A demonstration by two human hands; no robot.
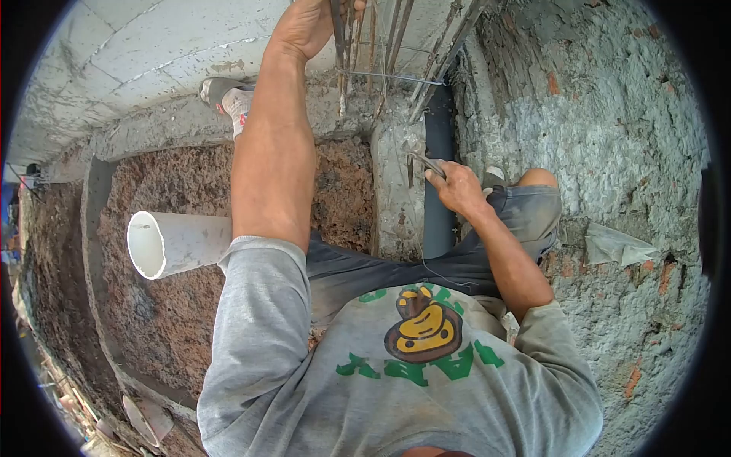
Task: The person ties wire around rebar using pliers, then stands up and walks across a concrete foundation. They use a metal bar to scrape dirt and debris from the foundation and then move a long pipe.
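At the top edge, my left hand point(311, 27) is closed around an upright steel reinforcing bar point(338, 34), part of a bundle standing out of the concrete. The frame cuts off some of its fingers. A thin wire tie point(392, 76) crosses the bars below that hand. Lower and to the right, my right hand point(458, 188) is closed on a dark metal hand tool that looks like pincers point(428, 163), its head pointing left over the concrete ledge point(400, 221). Fine wire hangs near the tool's head and down towards my lap.
A dark grey pipe point(438, 228) runs along the ledge beside my right hand. To the left, a white plastic pipe point(190, 242) juts out over reddish soil point(167, 320). Rough mortared brick wall point(609, 152) rises on the right; a pale block wall point(175, 46) stands behind.
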